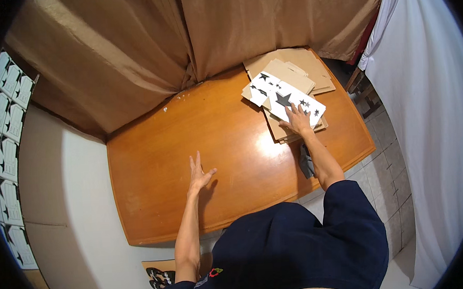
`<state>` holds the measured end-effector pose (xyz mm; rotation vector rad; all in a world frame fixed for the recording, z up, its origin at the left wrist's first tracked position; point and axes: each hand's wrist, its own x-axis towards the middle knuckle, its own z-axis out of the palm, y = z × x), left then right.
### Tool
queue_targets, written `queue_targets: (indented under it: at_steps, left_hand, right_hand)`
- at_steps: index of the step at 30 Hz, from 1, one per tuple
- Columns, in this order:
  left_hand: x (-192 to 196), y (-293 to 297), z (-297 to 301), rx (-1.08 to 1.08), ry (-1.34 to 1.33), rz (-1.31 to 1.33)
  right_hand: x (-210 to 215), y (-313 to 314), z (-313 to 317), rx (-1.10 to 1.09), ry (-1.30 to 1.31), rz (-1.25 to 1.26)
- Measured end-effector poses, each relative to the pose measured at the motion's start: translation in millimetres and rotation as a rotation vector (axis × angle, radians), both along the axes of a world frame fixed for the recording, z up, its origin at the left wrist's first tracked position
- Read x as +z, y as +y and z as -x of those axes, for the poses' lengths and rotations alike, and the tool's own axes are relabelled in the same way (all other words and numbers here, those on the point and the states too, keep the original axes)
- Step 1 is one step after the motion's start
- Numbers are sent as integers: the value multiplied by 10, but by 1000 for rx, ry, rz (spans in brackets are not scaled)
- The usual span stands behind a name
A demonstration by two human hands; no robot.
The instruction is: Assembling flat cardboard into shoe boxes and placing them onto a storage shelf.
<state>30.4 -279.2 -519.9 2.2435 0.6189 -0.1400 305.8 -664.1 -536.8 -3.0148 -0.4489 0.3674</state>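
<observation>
My right hand (297, 120) lies flat, fingers spread, on a white flattened carton with black stars (279, 95). That carton tops a stack of brown flat cardboard pieces (301, 68) at the far right of the wooden table (153, 165). Out to the left, my left hand (199, 177) rests palm down on the bare tabletop with fingers apart and holds nothing.
A brown curtain (146, 44) hangs behind the table and a white sheet (430, 106) hangs on the right. More white star-printed cartons (3, 132) line the left wall. A small grey object (306, 164) lies by my right forearm. Tiled floor (386, 161) shows at right.
</observation>
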Motion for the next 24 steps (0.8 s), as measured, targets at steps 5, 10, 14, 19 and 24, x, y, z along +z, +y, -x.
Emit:
queue_targets:
  at_steps: [5, 10, 14, 19, 24]
  left_hand:
    - [-264, -3, 220, 157, 43, 146]
    - [-86, -107, 294, 472, -50, 506]
    - [-114, -208, 306, 1047, -139, 1062]
    - [-1170, 28, 1167, 1185, -527, 1031]
    - [-342, -137, 1338, 1047, -501, 907]
  right_hand:
    - [-62, 167, 238, 182, -431, -418]
    - [-109, 535, 937, 519, -357, -568]
    - [-306, 806, 1486, 668, -152, -806]
    - [-46, 1261, 1805, 612, 385, -837]
    - [424, 1578, 1518, 607, 318, -987]
